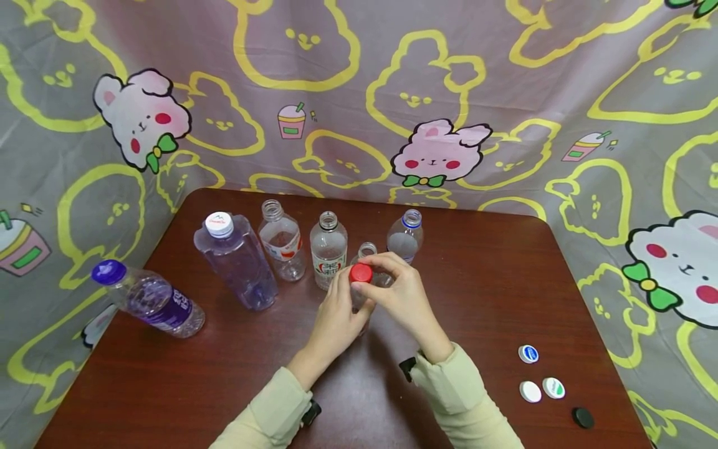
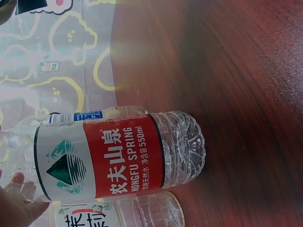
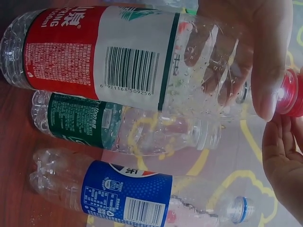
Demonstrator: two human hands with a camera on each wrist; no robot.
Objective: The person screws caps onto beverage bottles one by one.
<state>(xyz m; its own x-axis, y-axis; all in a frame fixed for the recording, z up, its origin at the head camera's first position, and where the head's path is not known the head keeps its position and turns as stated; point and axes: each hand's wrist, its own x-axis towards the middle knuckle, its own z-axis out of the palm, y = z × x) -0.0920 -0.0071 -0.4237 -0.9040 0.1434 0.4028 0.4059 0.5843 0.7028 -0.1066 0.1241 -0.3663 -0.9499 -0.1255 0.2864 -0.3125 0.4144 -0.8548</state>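
A clear plastic water bottle (image 2: 118, 161) with a red and white label stands upright before me, mostly covered by my hands in the head view. My left hand (image 1: 333, 318) grips it around the upper part, just under the neck. On its mouth is a red cap (image 1: 361, 272), pinched between the thumb and fingers of my right hand (image 1: 406, 299). The right wrist view shows the red cap at the neck, with fingers of both hands close together there. Whether the bottle's base touches the table cannot be told.
Behind the hands stand several uncapped bottles, among them one with a white-green label (image 1: 329, 249) and a blue-labelled one (image 3: 128, 194). To the left are a large white-capped bottle (image 1: 241, 268) and a purple-capped bottle (image 1: 162, 305). Loose caps, including a black cap (image 1: 583, 417), lie at right.
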